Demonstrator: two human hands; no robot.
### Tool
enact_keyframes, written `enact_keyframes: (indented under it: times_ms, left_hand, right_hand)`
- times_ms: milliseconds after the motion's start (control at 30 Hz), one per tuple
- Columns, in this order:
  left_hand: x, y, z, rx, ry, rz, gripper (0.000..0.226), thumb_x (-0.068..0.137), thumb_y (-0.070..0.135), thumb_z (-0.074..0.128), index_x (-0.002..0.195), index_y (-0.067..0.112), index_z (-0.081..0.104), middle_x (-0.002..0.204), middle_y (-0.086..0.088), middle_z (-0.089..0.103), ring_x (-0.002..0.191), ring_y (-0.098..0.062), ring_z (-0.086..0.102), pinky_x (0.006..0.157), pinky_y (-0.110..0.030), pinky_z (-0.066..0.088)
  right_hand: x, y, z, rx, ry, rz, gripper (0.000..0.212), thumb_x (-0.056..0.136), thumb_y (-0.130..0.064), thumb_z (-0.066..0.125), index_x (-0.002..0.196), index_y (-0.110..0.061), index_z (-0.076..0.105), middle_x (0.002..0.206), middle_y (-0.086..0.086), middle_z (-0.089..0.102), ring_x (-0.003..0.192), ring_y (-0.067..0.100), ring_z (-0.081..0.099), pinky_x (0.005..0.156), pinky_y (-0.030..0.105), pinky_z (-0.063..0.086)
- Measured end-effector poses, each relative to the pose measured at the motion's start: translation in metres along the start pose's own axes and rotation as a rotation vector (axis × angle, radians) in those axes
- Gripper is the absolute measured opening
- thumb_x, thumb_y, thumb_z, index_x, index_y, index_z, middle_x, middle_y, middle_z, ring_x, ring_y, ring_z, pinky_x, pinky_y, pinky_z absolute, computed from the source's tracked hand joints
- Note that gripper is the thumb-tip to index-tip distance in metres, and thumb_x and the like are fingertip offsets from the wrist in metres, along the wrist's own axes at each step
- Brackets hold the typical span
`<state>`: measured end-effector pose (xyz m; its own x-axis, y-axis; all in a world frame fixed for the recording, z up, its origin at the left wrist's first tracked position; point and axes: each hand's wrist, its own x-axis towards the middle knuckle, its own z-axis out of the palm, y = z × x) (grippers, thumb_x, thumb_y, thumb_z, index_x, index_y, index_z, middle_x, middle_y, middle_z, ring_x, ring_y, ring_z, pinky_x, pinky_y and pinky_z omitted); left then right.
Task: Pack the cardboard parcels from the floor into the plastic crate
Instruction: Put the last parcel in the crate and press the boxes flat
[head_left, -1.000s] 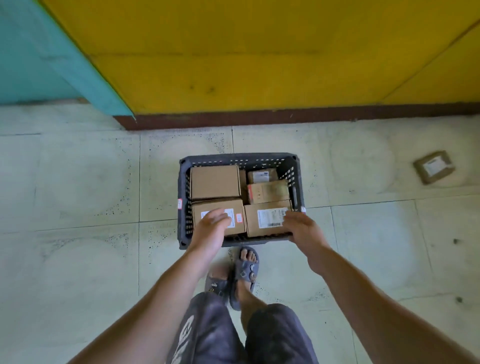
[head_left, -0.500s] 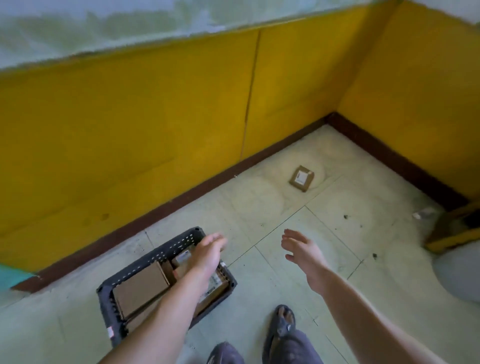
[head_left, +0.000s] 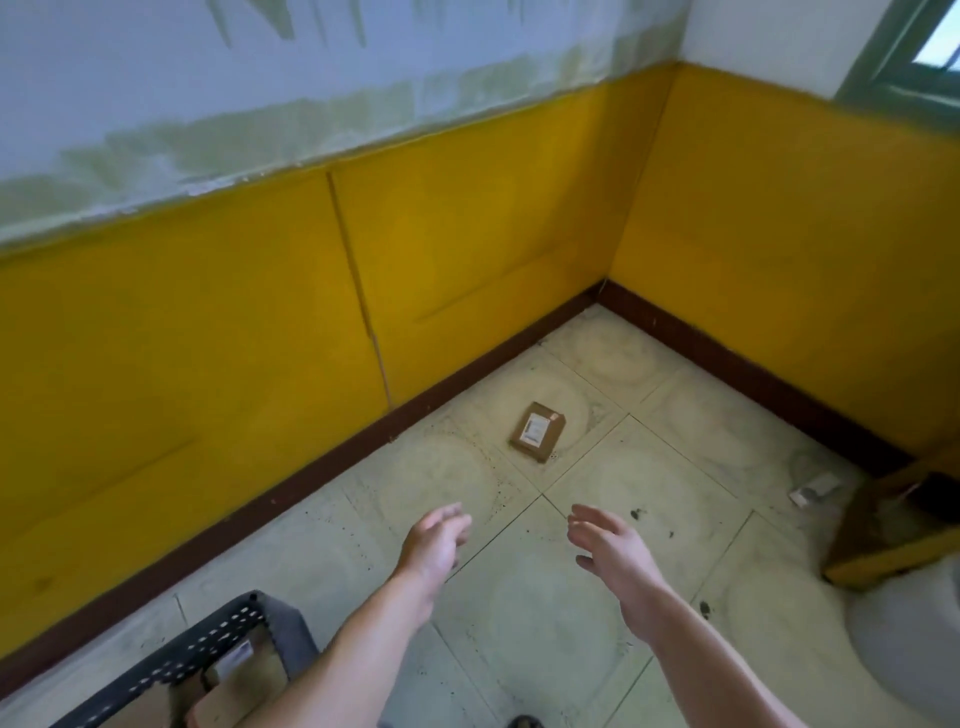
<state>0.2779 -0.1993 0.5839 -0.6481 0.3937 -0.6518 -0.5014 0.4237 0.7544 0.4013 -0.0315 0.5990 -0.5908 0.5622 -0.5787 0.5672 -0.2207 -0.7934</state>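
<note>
**Empty-handed and reaching**

Neither the person's left hand (head_left: 434, 540) nor right hand (head_left: 610, 551) held anything; both stretched forward, fingers loosely apart, above the pale tiled floor (head_left: 519, 623). A small brown cardboard parcel with a white label (head_left: 537, 431) lay towards the floor's far corner, near the yellow wall (head_left: 467, 260). The black perforated plastic crate (head_left: 208, 639), holding more cardboard boxes (head_left: 249, 675), stood at the near left edge.

Plain indoor room corner — yellow-painted walls (head_left: 208, 364), tiled floor (head_left: 545, 623).

Yellow wall (head_left: 208, 364), brown skirting (head_left: 389, 426), window frame (head_left: 909, 78)
</note>
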Motion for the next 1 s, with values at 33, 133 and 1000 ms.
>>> enact_keyframes:
  times_ms: [33,133,1000]
  left_hand:
    - [0.008,0.01,0.015,-0.002,-0.003,-0.007,0.037,0.098,0.026,0.049,0.135,0.023,0.051,0.13,-0.005,0.058,0.119,-0.021,0.054,0.107,-0.045,0.042]
    - [0.036,0.038,0.05,-0.004,-0.015,-0.002,0.035,0.098,0.026,0.049,0.133,0.024,0.053,0.125,-0.004,0.059,0.119,-0.021,0.054,0.107,-0.046,0.042]
    - [0.473,0.289,0.215,-0.244,0.224,-0.226,0.036,0.099,0.024,0.048,0.134,0.017,0.053,0.129,-0.003,0.06,0.113,-0.016,0.059,0.106,-0.042,0.043]
  right_hand:
    - [0.012,-0.008,-0.014,-0.01,-0.002,0.006,0.036,0.094,-0.012,0.054,0.129,-0.018,0.057,0.127,-0.001,0.06,0.112,0.016,0.058,0.098,0.031,0.047]
    - [0.053,-0.032,-0.046,-0.025,-0.013,0.005,0.037,0.094,-0.012,0.054,0.13,-0.018,0.057,0.126,-0.003,0.059,0.113,0.016,0.058,0.099,0.031,0.047]
    - [0.579,-0.271,-0.174,-0.437,-0.29,0.188,0.034,0.094,-0.022,0.057,0.127,-0.026,0.058,0.124,-0.003,0.061,0.112,0.017,0.058,0.104,0.038,0.046]
